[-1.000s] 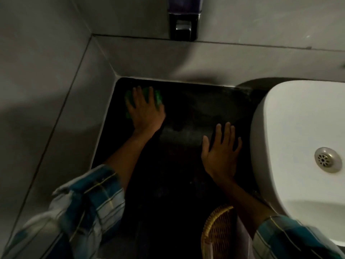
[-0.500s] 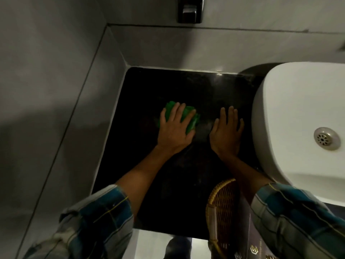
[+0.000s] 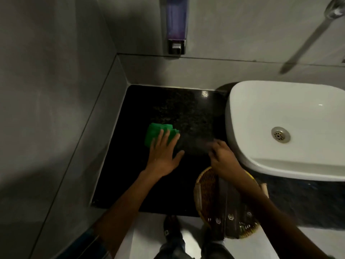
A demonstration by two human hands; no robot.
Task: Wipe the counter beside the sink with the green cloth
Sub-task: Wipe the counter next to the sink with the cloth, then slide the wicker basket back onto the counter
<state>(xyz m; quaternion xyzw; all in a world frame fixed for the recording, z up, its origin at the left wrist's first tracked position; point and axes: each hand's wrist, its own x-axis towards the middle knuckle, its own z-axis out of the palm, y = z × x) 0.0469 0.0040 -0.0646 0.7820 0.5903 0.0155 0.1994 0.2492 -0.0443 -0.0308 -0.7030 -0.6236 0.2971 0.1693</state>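
A bunched green cloth [image 3: 155, 132] lies on the black stone counter [image 3: 179, 109] left of the white sink [image 3: 261, 113]. My left hand [image 3: 164, 152] lies flat on the cloth's near half, fingers spread, pressing it down. My right hand [image 3: 223, 156] is blurred, close to the sink's left wall just above the counter, fingers curled; I see nothing in it. The cloth's near edge is hidden under my palm.
A wicker basket [image 3: 205, 195] with dark packets sits on the counter's front right, under my right forearm. A soap dispenser [image 3: 176, 25] hangs on the back wall. Grey tiled walls close the counter at the left and back. My shoes [image 3: 171, 228] show on the floor below.
My left hand slid the cloth from the back left corner toward the middle, then back left and nearer. My right hand lifted off the counter and curled its fingers.
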